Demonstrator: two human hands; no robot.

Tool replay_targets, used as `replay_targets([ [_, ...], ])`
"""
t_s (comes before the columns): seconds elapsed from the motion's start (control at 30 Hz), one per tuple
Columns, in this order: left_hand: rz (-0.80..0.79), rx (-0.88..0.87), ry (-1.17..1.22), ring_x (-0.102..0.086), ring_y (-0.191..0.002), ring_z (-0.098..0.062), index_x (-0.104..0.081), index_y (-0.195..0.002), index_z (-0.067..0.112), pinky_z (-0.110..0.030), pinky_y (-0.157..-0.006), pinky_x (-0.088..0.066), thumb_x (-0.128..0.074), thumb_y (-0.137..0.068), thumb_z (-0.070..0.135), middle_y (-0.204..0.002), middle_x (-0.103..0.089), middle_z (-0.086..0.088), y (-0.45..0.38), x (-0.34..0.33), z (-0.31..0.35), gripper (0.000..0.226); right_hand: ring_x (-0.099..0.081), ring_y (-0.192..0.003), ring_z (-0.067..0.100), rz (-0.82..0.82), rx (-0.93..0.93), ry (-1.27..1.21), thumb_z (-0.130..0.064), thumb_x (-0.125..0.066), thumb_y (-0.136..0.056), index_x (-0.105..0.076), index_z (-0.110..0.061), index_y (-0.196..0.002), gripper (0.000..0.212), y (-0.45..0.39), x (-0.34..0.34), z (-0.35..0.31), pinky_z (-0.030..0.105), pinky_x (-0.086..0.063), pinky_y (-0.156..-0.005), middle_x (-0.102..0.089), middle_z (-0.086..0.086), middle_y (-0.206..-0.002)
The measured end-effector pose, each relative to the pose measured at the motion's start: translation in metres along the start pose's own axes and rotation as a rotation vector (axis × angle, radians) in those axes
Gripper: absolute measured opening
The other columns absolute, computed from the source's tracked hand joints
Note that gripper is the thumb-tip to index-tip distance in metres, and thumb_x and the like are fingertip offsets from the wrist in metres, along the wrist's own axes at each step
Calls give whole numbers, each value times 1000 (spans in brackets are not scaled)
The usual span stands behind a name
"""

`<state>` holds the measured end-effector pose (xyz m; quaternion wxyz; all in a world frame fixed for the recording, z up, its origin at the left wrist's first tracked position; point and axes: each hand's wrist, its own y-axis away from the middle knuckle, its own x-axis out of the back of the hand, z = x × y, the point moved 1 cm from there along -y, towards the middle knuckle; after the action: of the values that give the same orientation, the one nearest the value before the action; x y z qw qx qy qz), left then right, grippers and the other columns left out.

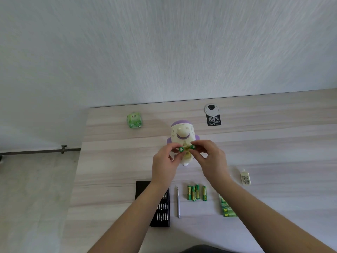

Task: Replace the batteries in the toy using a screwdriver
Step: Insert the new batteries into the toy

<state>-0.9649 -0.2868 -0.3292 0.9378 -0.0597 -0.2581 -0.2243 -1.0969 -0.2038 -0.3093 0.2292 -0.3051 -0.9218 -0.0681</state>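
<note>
A white and purple toy (182,133) lies on the wooden table (273,143) with its open battery compartment facing up. My left hand (165,166) pinches one green battery (181,149) over the compartment. My right hand (211,161) pinches a second green battery (193,147) beside it. Several loose green batteries (196,192) lie near me on the table. A slim silver screwdriver (178,202) lies just left of them. The cream battery cover (245,178) rests to the right.
A black case of screwdriver bits (162,209) lies under my left forearm. Green battery packs (227,209) sit at the right front. A green tissue packet (134,119) and a cable grommet with a black tag (212,115) are at the back. The table's left edge drops to the floor.
</note>
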Motion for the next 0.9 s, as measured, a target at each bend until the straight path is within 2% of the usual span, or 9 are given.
replay_targets([
  [0.17, 27, -83, -68, -57, -85, -6, -69, -99, 19, -7, -65, -41, -77, -82, 18, -93, -61, 10, 0, -2, 2, 19, -62, -82, 1, -43, 14, 51, -16, -74, -83, -69, -18, -101, 19, 0, -4, 6, 7, -45, -75, -65, -11, -91],
  [0.43, 3, -88, -114, -56, -83, -10, -71, -100, 16, -4, -67, -40, -77, -80, 14, -95, -59, 6, -3, -3, 1, 21, -59, -81, -1, -81, -38, 37, -23, -75, -83, -66, -26, -98, 18, -2, -7, 5, 6, -42, -70, -63, -18, -90],
  [0.57, -12, -94, -129, -56, -85, -10, -71, -102, 16, -2, -69, -40, -77, -81, 14, -97, -59, 7, -3, -3, 2, 22, -57, -78, -1, -82, -30, 59, -22, -75, -82, -66, -25, -93, 15, -2, -8, 5, 4, -40, -68, -61, -20, -87],
  [0.9, 0, -121, -119, -56, -83, -10, -72, -103, 15, -3, -70, -41, -77, -81, 12, -96, -59, 6, -3, -3, 2, 23, -57, -79, -2, -63, 46, 83, -17, -74, -83, -71, -20, -97, 14, 0, -7, 8, 4, -41, -70, -60, -18, -89],
])
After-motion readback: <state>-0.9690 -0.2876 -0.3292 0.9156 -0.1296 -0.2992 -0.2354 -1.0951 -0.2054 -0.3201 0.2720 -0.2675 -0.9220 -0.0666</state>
